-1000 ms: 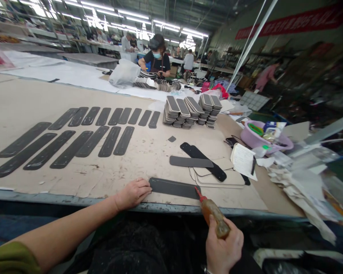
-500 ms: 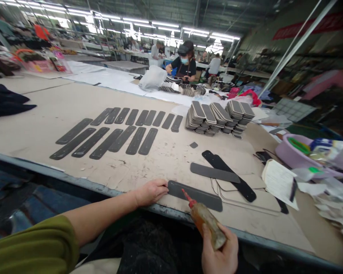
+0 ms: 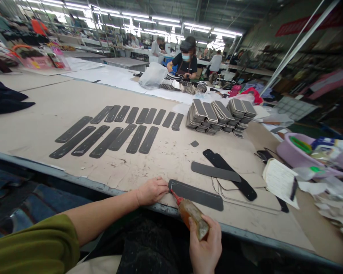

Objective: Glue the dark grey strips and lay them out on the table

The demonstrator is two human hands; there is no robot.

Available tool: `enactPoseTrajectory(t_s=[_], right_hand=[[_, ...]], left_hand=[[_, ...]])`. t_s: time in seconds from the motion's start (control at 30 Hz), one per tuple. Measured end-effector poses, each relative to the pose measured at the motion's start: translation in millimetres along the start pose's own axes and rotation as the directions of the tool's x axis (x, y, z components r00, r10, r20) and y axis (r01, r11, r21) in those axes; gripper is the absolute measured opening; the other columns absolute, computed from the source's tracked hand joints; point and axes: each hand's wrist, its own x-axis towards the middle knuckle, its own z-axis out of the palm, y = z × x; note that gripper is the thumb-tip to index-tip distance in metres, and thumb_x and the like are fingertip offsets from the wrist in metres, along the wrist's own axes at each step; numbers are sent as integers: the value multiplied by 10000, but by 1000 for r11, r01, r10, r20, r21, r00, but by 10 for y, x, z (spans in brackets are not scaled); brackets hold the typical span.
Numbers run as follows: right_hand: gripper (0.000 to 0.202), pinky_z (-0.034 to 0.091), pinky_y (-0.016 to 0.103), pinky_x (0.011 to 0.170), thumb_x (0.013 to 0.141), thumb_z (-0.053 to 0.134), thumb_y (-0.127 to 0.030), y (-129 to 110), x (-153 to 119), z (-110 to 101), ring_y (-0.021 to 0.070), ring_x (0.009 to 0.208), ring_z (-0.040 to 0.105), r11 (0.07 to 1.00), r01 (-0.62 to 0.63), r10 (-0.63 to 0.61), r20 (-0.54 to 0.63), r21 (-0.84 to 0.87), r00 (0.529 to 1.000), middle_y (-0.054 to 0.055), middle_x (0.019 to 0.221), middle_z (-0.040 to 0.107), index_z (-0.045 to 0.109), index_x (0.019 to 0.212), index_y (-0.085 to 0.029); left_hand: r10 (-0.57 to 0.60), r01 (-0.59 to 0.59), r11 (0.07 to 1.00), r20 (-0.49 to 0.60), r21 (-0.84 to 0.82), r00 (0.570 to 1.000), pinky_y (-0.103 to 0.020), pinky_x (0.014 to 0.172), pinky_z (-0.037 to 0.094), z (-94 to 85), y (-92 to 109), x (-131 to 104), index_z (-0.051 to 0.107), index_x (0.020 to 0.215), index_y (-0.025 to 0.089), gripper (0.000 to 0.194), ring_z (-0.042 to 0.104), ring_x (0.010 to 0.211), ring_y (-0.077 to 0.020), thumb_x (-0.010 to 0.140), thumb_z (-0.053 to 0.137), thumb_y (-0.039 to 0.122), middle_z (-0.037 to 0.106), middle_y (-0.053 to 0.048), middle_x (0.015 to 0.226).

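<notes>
A long dark strip (image 3: 198,195) lies flat at the near edge of the cardboard-covered table (image 3: 40,110). My left hand (image 3: 152,190) rests with its fingertips on the strip's left end, pressing it down. My right hand (image 3: 205,247) grips a squeeze bottle of amber glue (image 3: 192,215) with a red nozzle. The nozzle tip touches the strip near its left end, just right of my left fingers.
Two rows of dark strips (image 3: 118,129) lie spread at left centre. Stacks of grey pieces (image 3: 220,116) stand behind. Two more strips (image 3: 225,173) lie on beige cut pieces to the right. A purple basin (image 3: 297,154) and papers crowd the right side. A person (image 3: 185,61) works at the far end.
My right hand has slid the glue bottle leftward along the strip, from its right end to its left end. My left hand has stayed on the strip. The view has turned left.
</notes>
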Motion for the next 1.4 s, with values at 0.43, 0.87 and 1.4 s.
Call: enactPoseTrajectory(t_s=[0.43,0.87,1.4], right_hand=[[287,450,284,718,850,658,-398,216,3,-490,179,769,553,973,-50,11,-173,-225,985,49,850,566,574,989,-163],[326,454,322,729,812,698,-416,391,9,-753,207,781,553,929,-185,60,-364,-320,930,76,887,587,595,994,-167],[278,452,312,728,840,677,-359,362,65,-462,193,776,544,959,-91,13,-280,-268,960,64,866,571,571,1005,-163]], left_hand=[[90,-84,995,-112,62,990,-317,799,519,-1,-19,4,675,916,141,206,597,824,-164,932,470,154,662,-80,907],[78,-75,997,-107,33,991,-313,788,529,9,-25,13,680,892,141,183,590,844,-175,907,498,132,657,-85,900],[60,-62,998,-111,-14,992,-301,777,533,21,-24,49,666,875,128,181,591,836,-174,894,486,122,649,-89,887]])
